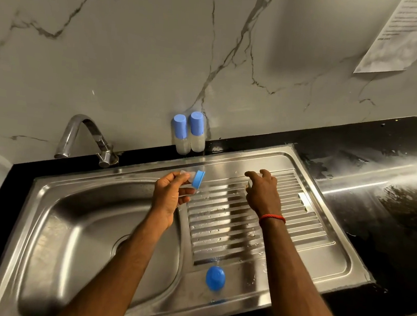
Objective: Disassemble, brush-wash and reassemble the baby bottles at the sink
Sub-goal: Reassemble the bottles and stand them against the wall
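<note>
Fingers (173, 179) pinch blue collar (198, 179), opening rightward.

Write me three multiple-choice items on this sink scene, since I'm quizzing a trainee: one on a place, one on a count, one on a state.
1. Where does the loose blue cap lie?
A. In the basin.
B. On the drainboard, at its near end.
C. On the tap.

2. How many capped bottles stand by the wall?
A. Two.
B. One.
C. Four.

3. What is the left hand doing?
A. Lying flat and empty.
B. Turning the tap.
C. Holding a blue ring.

Key: 1 B, the cap sits on the flat steel just nearer than the ridges; 2 A, a pair stands side by side; 3 C, its fingers hold the ring up off the steel.
</note>
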Tool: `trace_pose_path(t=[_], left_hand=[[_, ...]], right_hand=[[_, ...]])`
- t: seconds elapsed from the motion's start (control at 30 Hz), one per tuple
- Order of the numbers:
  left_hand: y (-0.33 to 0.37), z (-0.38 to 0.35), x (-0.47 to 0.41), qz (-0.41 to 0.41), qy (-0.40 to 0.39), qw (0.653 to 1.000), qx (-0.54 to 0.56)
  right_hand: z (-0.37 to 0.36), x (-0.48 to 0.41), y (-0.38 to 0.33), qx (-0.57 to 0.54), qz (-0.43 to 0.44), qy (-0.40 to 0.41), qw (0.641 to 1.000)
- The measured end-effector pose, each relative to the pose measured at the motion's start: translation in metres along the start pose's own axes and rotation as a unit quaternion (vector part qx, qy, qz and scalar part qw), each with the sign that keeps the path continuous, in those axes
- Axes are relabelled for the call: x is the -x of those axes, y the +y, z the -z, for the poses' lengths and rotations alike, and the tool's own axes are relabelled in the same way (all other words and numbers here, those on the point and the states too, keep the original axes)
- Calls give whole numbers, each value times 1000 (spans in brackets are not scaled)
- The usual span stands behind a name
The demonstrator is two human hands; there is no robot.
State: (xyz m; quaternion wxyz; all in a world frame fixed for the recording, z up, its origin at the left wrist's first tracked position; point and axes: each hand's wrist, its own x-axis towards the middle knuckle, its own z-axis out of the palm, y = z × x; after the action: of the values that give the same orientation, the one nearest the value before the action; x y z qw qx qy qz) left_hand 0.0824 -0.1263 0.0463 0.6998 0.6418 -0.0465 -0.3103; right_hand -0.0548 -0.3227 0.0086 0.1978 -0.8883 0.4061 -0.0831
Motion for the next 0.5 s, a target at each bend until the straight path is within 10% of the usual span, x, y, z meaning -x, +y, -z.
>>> trace_pose_path(t=[0.5], left_hand=[[11, 17, 26, -8, 53, 990, 127]], right_hand=[[77, 22, -83, -358, 159, -55, 918]])
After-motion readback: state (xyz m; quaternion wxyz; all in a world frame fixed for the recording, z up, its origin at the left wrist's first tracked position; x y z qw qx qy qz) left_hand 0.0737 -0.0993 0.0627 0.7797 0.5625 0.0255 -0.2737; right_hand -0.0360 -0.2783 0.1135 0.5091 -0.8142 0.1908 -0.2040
